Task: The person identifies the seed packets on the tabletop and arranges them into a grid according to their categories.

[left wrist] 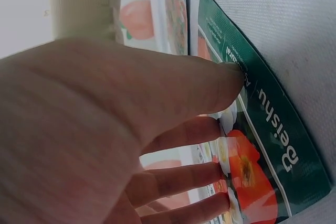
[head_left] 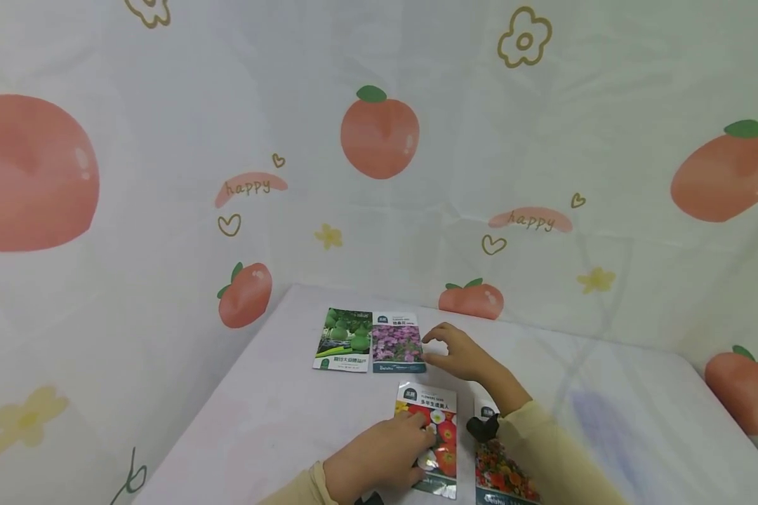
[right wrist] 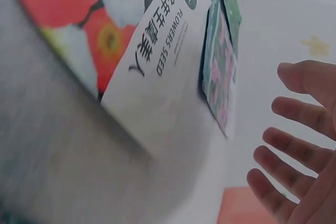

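A seed packet with red and white flowers (head_left: 445, 449) lies at the front of the table. My left hand (head_left: 385, 452) rests on it with spread fingers; in the left wrist view the thumb (left wrist: 226, 80) touches its green bottom band. Farther back, a gourd seed packet (head_left: 347, 337) and a purple flower packet (head_left: 398, 345) lie side by side. My right hand (head_left: 457, 354) hovers at the purple packet's right edge, holding nothing, thumb and fingers apart. Another packet with small red and orange flowers (head_left: 499, 470) lies partly hidden under the right forearm.
A white cloth covers the table (head_left: 278, 407). Behind and beside it hangs a white curtain (head_left: 417, 231) printed with fruit, hearts and flowers. A black wrist device (head_left: 483, 427) sits at the right sleeve.
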`<state>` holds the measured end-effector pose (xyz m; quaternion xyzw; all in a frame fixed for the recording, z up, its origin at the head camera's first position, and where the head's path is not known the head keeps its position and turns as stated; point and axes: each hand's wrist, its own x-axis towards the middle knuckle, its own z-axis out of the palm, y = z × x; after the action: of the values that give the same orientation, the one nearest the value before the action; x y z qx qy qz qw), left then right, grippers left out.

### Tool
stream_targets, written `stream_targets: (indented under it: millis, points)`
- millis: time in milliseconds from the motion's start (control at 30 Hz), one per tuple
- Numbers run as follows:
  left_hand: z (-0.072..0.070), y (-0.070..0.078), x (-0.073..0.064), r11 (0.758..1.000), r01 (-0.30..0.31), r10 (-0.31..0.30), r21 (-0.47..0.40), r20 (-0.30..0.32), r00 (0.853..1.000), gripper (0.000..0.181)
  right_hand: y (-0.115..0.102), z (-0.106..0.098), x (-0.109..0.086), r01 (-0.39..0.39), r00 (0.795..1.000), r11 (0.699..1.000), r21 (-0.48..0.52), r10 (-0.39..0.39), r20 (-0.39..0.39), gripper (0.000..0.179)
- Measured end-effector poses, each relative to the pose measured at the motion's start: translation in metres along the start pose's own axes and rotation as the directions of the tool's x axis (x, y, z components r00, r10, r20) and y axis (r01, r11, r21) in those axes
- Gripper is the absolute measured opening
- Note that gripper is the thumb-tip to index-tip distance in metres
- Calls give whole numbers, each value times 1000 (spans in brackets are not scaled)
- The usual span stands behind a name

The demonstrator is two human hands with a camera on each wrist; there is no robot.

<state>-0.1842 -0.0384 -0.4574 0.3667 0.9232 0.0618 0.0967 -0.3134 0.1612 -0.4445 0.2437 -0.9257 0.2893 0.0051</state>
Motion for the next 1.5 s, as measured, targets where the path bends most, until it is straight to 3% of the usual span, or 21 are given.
stream_targets:
  millis: [400,733,1267,1500]
  points:
    - [3,-2,1,1000,-17,17,7,-7,1000,36,-6,14,26,-43,997,998,-35,45,58,38]
    - [2,-4,2,999,-46,46,9,-1,999,39,-10,28,45,-24,994,999,-49,29,104,38]
    - [1,-3,1,999,-37,37,18,-3,999,36,-11,42,60,-21,983,997,-79,35,182,51]
    - [1,-6,3,998,-56,56,30,1,998,38,-10,46,66,-2,975,990,-144,34,220,42]
